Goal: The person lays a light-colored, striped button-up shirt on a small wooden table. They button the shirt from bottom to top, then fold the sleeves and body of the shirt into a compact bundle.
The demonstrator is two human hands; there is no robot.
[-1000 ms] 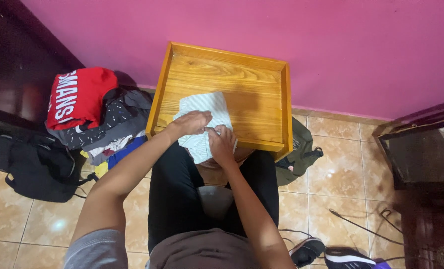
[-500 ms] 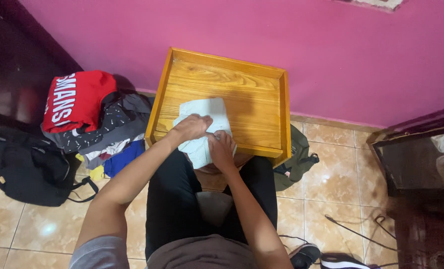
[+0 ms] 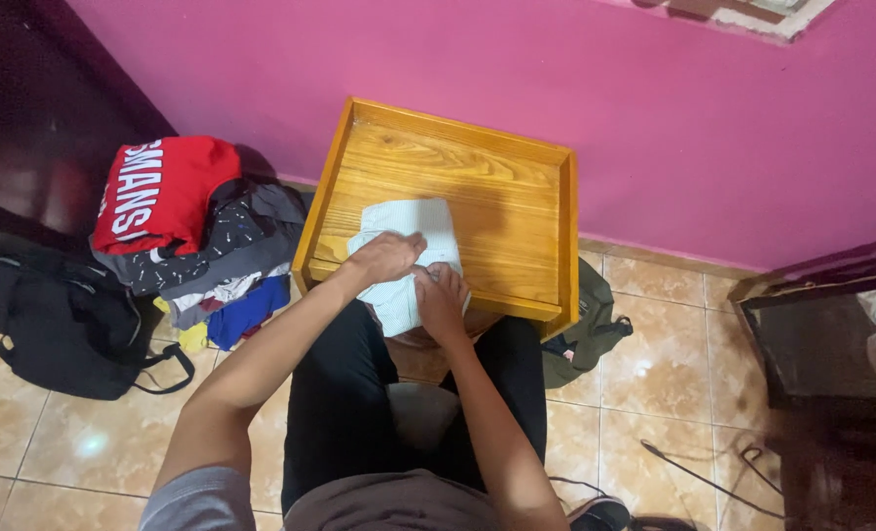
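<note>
A pale, folded cloth (image 3: 406, 258) lies on the near left part of a wooden tray table (image 3: 517, 211), its lower end hanging over the table's front rim toward the person's lap. The left hand (image 3: 384, 258) lies palm down on the middle of the cloth, fingers loosely curled and pressing it flat. The right hand (image 3: 442, 303) rests just beside it on the cloth's lower right part, at the front rim, fingers bent over the fabric; whether it pinches the cloth or only presses cannot be told. The two hands nearly touch. Raised rims run along all four sides of the table, and bare wood lies open to the right of and behind the cloth. The table stands against a pink wall (image 3: 517, 69). On the tiled floor to the left sits a heap of clothes (image 3: 197, 231) topped by a red garment, with a black bag (image 3: 59, 320) beyond it; an olive bag (image 3: 585, 329) lies beside the table's right corner.
</note>
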